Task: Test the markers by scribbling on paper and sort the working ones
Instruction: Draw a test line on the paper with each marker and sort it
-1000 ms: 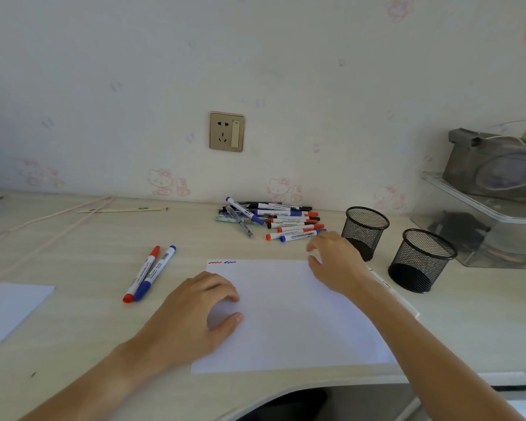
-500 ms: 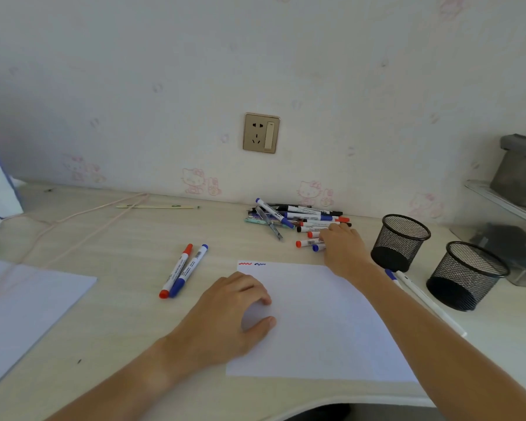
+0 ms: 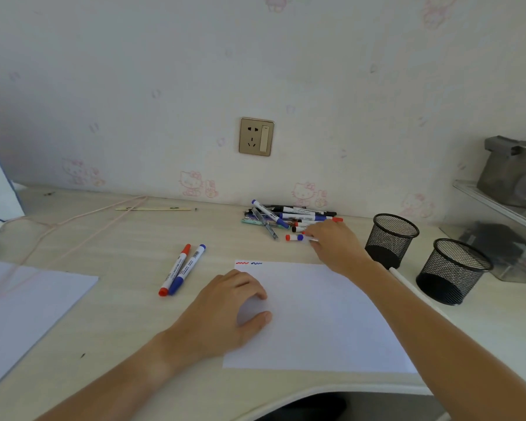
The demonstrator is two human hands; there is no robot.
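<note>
Two bare hands work over a pale wooden desk (image 3: 110,256) in the head view. The left hand (image 3: 222,311) rests with loosely curled fingers on the white sheet of paper (image 3: 322,323), holding nothing; short red and blue scribbles (image 3: 249,263) mark the sheet's far left corner. The right hand (image 3: 336,244) reaches into the pile of white-barrelled markers (image 3: 289,217) by the wall, its fingers on the nearest markers; whether they grip one, I cannot tell. One red-capped marker and one blue-capped marker (image 3: 181,270) lie side by side left of the paper. Right of the pile stand two black wire-mesh pen cups (image 3: 390,238).
</note>
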